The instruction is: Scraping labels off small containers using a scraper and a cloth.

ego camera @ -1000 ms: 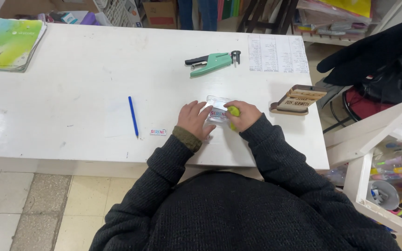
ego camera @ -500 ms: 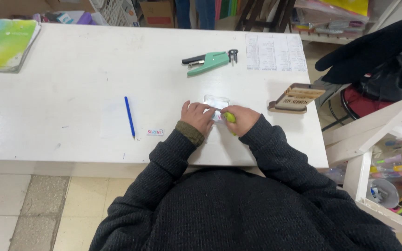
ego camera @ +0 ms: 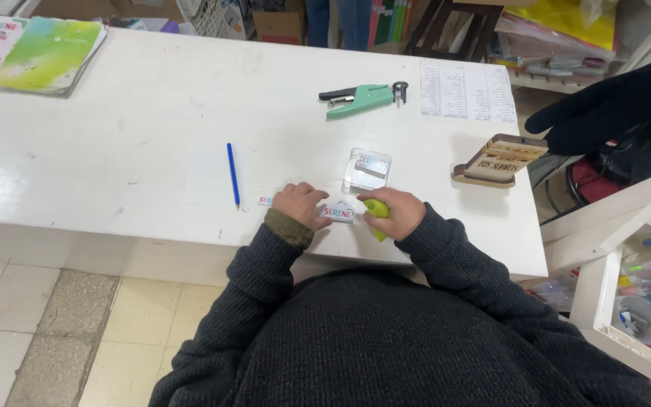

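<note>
My left hand [ego camera: 301, 203] rests on the white table [ego camera: 114, 136] near its front edge, fingers pressing on a small white printed label [ego camera: 338, 213]. My right hand [ego camera: 395, 213] is closed around a small yellow-green tool [ego camera: 375, 210] whose tip sits right beside that label. Just beyond both hands lies a clear square plastic box [ego camera: 367, 168] with printed pieces inside. Another small label [ego camera: 265, 200] peeks out left of my left hand. A blue pen [ego camera: 233, 174] lies further left.
A green hole punch [ego camera: 361, 99] and a printed sheet [ego camera: 466, 91] lie at the far side. A small wooden box [ego camera: 500, 160] sits at the right edge. Green notebooks [ego camera: 47, 54] lie far left. A dark gloved hand [ego camera: 604, 105] and a white shelf with pens [ego camera: 642, 286] are at right.
The view has shifted slightly. My hands have drawn back toward the front edge, uncovering the clear box that they were over before.
</note>
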